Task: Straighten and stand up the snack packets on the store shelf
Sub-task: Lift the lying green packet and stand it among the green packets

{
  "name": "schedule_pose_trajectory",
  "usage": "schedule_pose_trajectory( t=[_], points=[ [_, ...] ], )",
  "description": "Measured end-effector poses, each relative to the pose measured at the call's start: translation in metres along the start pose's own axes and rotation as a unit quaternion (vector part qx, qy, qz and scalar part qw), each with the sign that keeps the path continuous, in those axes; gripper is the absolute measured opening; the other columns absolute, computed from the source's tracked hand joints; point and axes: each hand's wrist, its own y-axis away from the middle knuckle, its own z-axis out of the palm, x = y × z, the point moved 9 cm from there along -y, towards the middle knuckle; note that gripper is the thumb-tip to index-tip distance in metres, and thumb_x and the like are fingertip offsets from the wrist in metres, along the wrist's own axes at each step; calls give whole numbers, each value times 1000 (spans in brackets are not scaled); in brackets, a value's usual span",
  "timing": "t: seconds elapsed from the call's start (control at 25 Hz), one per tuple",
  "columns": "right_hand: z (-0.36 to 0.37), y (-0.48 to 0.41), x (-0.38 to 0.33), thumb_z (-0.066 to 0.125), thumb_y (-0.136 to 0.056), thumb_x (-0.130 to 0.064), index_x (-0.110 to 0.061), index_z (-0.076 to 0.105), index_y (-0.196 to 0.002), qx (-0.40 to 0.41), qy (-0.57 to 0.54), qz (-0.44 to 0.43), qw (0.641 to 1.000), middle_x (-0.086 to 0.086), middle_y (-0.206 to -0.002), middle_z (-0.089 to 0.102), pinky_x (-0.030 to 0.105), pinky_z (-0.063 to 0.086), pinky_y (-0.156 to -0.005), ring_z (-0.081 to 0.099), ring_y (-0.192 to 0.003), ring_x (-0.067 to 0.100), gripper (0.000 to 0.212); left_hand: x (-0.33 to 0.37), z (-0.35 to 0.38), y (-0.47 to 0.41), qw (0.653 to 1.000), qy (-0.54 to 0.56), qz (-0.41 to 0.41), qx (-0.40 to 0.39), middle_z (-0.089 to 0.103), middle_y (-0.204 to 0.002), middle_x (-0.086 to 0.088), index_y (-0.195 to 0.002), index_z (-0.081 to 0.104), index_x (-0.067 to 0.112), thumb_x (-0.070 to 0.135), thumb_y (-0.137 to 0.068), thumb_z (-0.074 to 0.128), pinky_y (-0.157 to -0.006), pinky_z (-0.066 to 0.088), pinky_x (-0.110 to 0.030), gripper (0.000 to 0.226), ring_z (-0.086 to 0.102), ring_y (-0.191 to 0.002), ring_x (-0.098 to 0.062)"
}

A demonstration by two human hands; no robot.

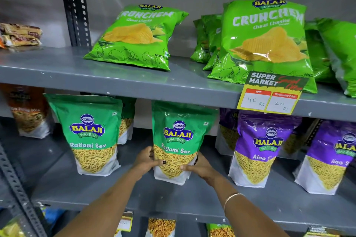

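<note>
Standing on the shelf (134, 194), the sev packet (178, 136) is clamped low between left hand (147, 161) and right hand (200, 166); released unsettled, it could be toppled forward.

Grey metal upper shelf (115, 79): one light-green crisp bag (134, 36) leaning back alone, a cluster of crisp bags (265, 40) to its right, small brown packets (19, 34) at far left. A price tag (269, 94) hangs on its front edge. Middle shelf (134, 192): two green sev pouches (90, 132) (179, 140) upright, purple pouches (258, 150) upright to the right, an orange pouch (28, 111) far left.
</note>
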Motion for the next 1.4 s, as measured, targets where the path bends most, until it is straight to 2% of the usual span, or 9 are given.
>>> schedule_pose_trajectory(
  t=[0.16,0.36,0.52,0.68,0.8,0.88,0.96,1.12,1.4],
  points=[
    [-4,-2,9,84,-55,-12,-6,51,-120,58,-3,6,998,13,-123,64,40,50,-97,60,-115,29,73,-7,1,3,1000,5,-11,29,65,-119,-24,-99,54,7,-5,-73,72,-93,51,-39,34,63,-106,-31],
    [11,7,-10,77,-68,-15,-2,50,-122,-14,34,6,999,8,-122,61,12,51,-80,58,-112,22,62,-11,-1,16,995,-74,-58,21,54,-134,-15,-122,49,1,18,-77,73,-101,44,-38,54,52,-124,-31],
    [9,24,3,66,-81,-29,-3,52,-82,-81,261,249,929,10,-47,62,18,45,-30,58,-32,16,29,-27,-51,46,982,-109,-144,55,51,-108,-14,-107,52,7,30,-83,66,-84,46,-36,37,54,-95,-26],
    [79,15,-8,57,-85,-40,-3,47,-70,-178,354,329,857,14,-67,54,28,52,-39,59,-30,20,41,-75,-139,80,950,-45,-298,83,43,-109,-13,-130,45,-1,35,-84,63,-93,46,-37,62,43,-98,-25],
    [163,-16,-33,61,-82,-42,2,53,-83,-123,351,229,900,10,-68,62,35,53,-60,65,-49,18,45,-82,-200,76,963,-22,-247,108,41,-139,-11,-140,34,4,25,-83,66,-86,43,-36,68,43,-124,-26],
    [207,-40,-46,69,-77,-35,4,41,-125,-37,258,137,956,15,-121,59,42,47,-93,60,-108,26,68,-75,-228,59,980,-17,-161,118,46,-131,-6,-133,40,0,10,-83,66,-79,42,-28,57,45,-111,-17],
    [240,-51,-50,79,-66,-23,-2,30,-136,15,115,99,988,12,-142,44,40,38,-108,45,-128,26,88,-65,-242,45,990,-26,-90,103,44,-125,-1,-132,41,-1,-1,-82,65,-82,35,-23,55,41,-105,-13],
    [252,-59,-47,88,-42,-28,-4,42,-123,107,-7,54,993,12,-127,58,44,44,-104,55,-116,26,96,-77,-249,17,996,-40,-55,53,60,-128,-17,-123,51,0,12,-69,77,-93,48,-34,61,58,-117,-29],
    [253,-9,-60,80,-67,-15,-6,40,-129,158,56,37,985,12,-134,52,40,41,-104,49,-123,29,74,-97,-247,30,997,-72,-36,13,68,-119,-16,-114,59,5,25,-58,81,-96,51,-46,64,65,-108,-28]
  ],
)
